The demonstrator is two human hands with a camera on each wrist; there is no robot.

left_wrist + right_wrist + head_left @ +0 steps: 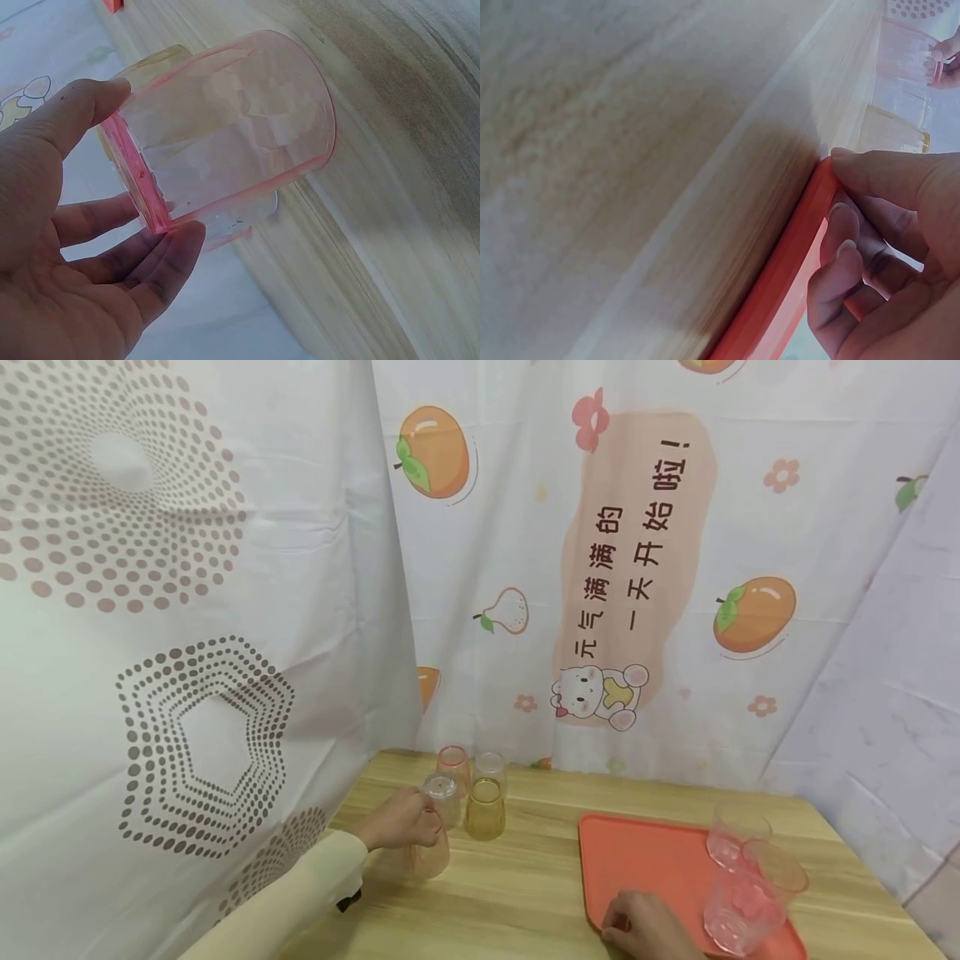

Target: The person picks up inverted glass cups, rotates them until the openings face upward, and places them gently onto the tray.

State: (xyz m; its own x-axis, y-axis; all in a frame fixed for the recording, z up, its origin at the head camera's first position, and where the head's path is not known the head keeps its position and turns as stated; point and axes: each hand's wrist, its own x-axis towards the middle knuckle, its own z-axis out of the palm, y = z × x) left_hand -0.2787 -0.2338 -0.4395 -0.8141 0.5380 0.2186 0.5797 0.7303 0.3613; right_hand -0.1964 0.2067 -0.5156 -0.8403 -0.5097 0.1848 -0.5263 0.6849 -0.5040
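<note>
My left hand point(401, 820) grips a clear pink cup point(232, 127) by its thick base, with the thumb on one side and fingertips on the other. The cup's mouth faces down towards the table; whether its rim touches the wood I cannot tell. Close behind it stand a yellow cup point(485, 814), two colourless cups and a pink-rimmed cup point(453, 768). At the near left corner of the red tray point(637, 852), my right hand point(647, 927) pinches the tray's rim, its thumb on the corner and the other fingers curled. The index fingertip is partly hidden.
On the tray's right side sit three see-through cups, among them a near one point(742, 917) and a far one point(738, 833). Printed curtains point(510, 543) hang behind and to the left of the wooden table point(517, 893).
</note>
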